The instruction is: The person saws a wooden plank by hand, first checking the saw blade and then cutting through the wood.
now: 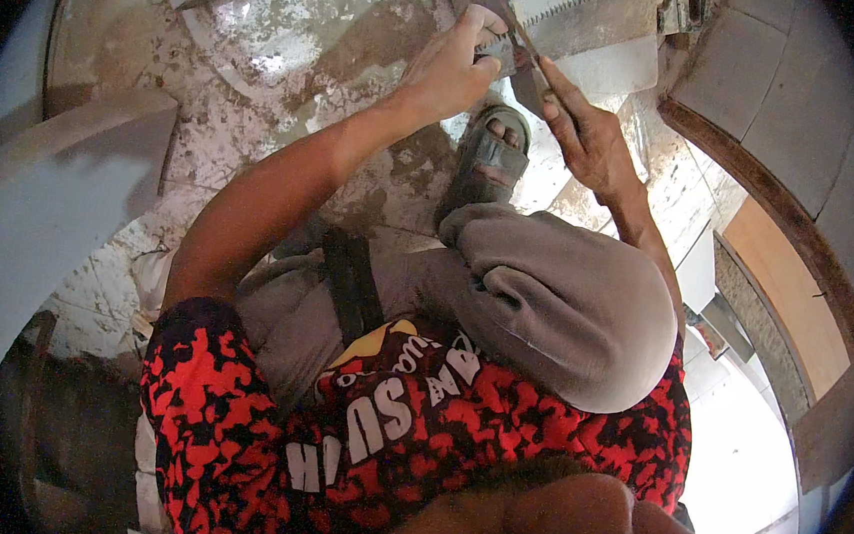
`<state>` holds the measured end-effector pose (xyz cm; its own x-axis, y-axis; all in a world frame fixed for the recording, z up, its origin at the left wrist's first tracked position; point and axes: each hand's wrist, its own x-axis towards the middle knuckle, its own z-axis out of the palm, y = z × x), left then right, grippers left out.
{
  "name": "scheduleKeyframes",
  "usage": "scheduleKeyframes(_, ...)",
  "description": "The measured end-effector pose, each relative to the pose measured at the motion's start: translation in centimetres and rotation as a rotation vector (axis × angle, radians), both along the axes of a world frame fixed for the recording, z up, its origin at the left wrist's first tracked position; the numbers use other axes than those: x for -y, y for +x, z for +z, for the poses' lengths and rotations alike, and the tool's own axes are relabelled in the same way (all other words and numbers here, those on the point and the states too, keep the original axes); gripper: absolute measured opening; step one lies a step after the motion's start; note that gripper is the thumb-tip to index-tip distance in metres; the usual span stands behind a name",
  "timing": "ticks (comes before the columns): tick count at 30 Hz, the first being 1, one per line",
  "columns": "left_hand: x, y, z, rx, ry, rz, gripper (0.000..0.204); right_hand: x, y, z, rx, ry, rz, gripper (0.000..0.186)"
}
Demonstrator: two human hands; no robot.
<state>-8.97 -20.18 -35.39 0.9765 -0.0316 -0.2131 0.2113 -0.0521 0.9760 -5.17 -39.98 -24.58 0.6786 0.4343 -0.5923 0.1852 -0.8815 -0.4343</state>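
Observation:
My left hand (458, 64) is closed at the top middle, its thumb and fingers pinching a small grey metal blade with a toothed edge (505, 56), which looks like a saw blade. Just right of it, my right hand (587, 139) is closed on a thin, dark, bar-shaped tool (530, 49). That tool slants up and left, against or very near the toothed blade. Whether they touch, I cannot tell. Behind both hands lies a larger metal saw blade (577, 13) with a row of teeth. Fingers partly hide the gripped parts.
My sandalled foot (496, 152) rests below the hands, and my bent knee (584, 310) rises between my arms. The floor (354, 50) is stained and tiled. A tiled ledge (762, 83) with a brown edge curves along the right. A pale curved panel (63, 178) stands left.

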Motion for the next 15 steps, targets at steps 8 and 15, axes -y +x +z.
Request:
scheduleKeyframes(8, -0.2, 0.1, 0.1, 0.002, -0.040, -0.025, 0.042, 1.3, -1.0, -0.1, 0.085, -0.068, 0.123, 0.052)
scheduleKeyframes(15, -0.8, -0.4, 1.1, -0.060, 0.026, 0.008, 0.042, -2.2, 0.2, -2.0, 0.250, -0.003, 0.237, 0.050)
